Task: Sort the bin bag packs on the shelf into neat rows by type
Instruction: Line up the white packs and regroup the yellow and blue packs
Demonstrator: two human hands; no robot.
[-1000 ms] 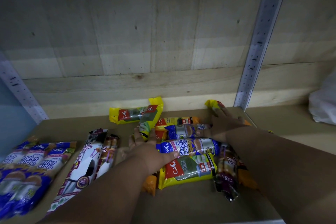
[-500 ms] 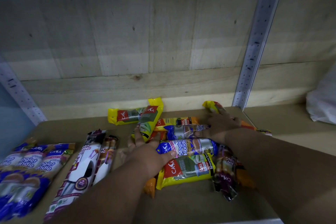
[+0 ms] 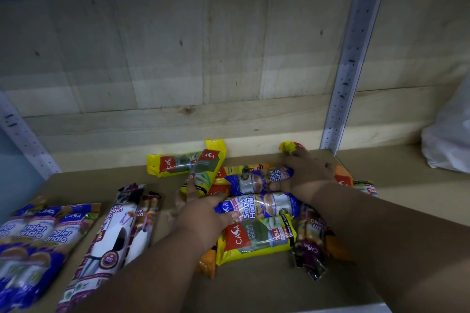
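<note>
Over at the shelf's [image 3: 76, 180] left edge, the blue packs [image 3: 33, 241] already lie side by side in a row, and just beside them the white-and-maroon packs [image 3: 119, 226] form a second one. Neither row has budged in the last second, so that part of the sorting looks done.

Moving toward the middle, the left hand [image 3: 203, 213] is in the unsorted heap, as it was a second ago. Its thumb presses the near end of a blue pack [image 3: 256, 207] and its fingers [image 3: 189, 187] reach up to a yellow pack [image 3: 203, 173] leaning across another yellow one [image 3: 173, 164] at the back edge. Whether they curl round anything, I cannot tell; the back of the hand hides them.

Further right, here is the change: the right hand [image 3: 307, 173] has slid a little toward the centre and its fingers now curl over the end of the upper blue pack [image 3: 262, 180], gripping it. A yellow pack [image 3: 290, 147] pokes out behind the knuckles near the back edge.

My read: both blue packs are about to leave the heap for the row on the left. The large yellow pack [image 3: 256, 239], the dark pack [image 3: 310, 239] and the orange packs [image 3: 343, 178] still lie jumbled toward the right, so plenty remains.
</note>
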